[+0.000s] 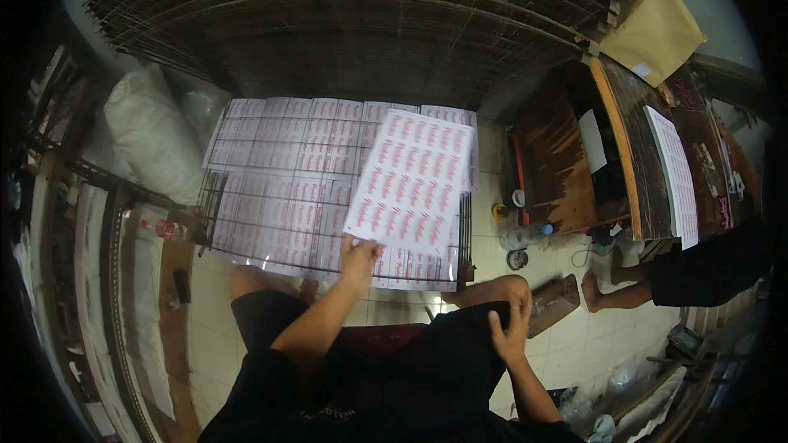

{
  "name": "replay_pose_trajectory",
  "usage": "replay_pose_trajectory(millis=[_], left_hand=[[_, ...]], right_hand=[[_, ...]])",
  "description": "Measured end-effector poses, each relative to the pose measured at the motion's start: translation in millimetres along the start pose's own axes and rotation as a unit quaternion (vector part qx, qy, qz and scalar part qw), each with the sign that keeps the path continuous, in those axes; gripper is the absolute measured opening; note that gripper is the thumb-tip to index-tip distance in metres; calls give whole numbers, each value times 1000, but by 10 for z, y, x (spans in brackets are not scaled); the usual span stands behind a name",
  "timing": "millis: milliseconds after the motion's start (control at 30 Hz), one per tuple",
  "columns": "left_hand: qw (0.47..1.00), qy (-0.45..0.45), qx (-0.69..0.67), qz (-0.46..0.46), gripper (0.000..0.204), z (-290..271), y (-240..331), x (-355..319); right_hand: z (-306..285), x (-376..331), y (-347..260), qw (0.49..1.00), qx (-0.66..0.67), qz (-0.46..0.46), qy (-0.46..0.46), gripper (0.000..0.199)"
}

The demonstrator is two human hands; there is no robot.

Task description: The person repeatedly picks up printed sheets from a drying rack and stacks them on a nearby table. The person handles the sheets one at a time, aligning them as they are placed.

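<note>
My left hand (361, 262) is closed on the lower left edge of a printed sheet (410, 176), white with rows of red script lettering. That sheet tilts over a wire drying rack (465, 238), where more printed sheets (279, 189) lie side by side and overlapping. The thumb shows on top of the paper; the fingers beneath it are hidden. My right hand (513, 324) rests on my right knee, holding nothing, with its thumb apart from the stretched fingers.
Raised wire racks (328, 0) hang above the far side. On the right, a worn wooden table (611, 107) carries a stack of printed sheets (675, 172). Another person's legs (628, 283) are beside it. A plastic bottle (168, 230) and a wrapped bundle (152, 131) are at left.
</note>
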State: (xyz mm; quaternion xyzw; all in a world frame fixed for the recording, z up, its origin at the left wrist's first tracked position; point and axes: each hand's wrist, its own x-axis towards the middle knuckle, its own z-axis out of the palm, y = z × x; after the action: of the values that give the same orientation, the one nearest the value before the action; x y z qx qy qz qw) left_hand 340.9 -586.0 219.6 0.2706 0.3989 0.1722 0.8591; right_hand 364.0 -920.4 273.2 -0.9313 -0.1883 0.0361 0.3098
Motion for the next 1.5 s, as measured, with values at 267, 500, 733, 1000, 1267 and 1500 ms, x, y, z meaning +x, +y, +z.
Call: replay_pose_trajectory(millis=[267, 500, 733, 1000, 1267, 1500], left_hand=[[990, 64, 37, 121, 44, -379, -146, 1694], [986, 90, 55, 129, 36, -40, -241, 2400], [979, 122, 100, 132, 37, -27, -377, 2785], [975, 106, 163, 110, 48, -73, -423, 2909], [973, 146, 172, 54, 46, -78, -467, 2939], [975, 138, 157, 74, 42, -68, -449, 2926]], right_hand=[[113, -110, 220, 995, 11, 99, 30, 49], [129, -49, 285, 993, 15, 111, 33, 47], [133, 76, 273, 992, 1, 122, 21, 46], [131, 156, 230, 990, 6, 140, 12, 46], [145, 168, 263, 990, 7, 141, 8, 46], [143, 179, 237, 989, 17, 144, 11, 47]])
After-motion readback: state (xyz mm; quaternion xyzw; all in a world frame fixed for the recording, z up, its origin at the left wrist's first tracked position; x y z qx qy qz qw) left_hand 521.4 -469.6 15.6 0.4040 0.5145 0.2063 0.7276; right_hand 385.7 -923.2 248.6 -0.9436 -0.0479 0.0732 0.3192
